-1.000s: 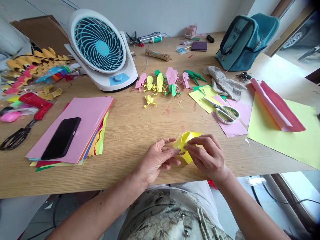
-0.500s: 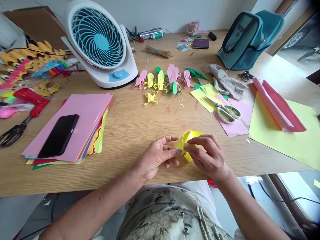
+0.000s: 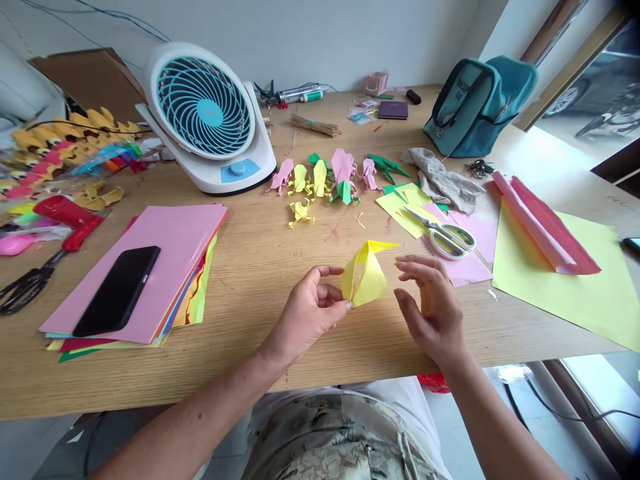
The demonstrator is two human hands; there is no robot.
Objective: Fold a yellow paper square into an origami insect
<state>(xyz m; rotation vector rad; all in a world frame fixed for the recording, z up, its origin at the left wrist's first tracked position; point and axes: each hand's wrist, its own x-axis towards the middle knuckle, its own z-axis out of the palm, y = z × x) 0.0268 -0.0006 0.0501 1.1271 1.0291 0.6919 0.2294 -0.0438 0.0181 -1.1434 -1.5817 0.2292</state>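
Observation:
A partly folded piece of yellow origami paper (image 3: 369, 280) stands up above the front of the table, its folds opened out and a thin point sticking out to the right. My left hand (image 3: 315, 303) pinches its lower left edge between thumb and fingers. Just right of the paper, my right hand (image 3: 433, 303) is apart from it, thumb and fingers spread with nothing between them. Beyond both hands sits a group of folded paper frogs, among them a yellow frog (image 3: 300, 212), a pink frog (image 3: 343, 165) and a green frog (image 3: 344, 192).
Scissors (image 3: 447, 237) lie on yellow and pink sheets to the right, near rolled red paper (image 3: 547, 230). At left, a phone (image 3: 117, 290) rests on stacked coloured paper (image 3: 187, 223). A fan (image 3: 205, 120) and a teal bag (image 3: 477, 110) stand at the back.
My right hand has let go of the yellow paper and moved off to the right, its fingers opening. The paper stays in my left hand, now more spread open. The camera view has tilted up slightly.

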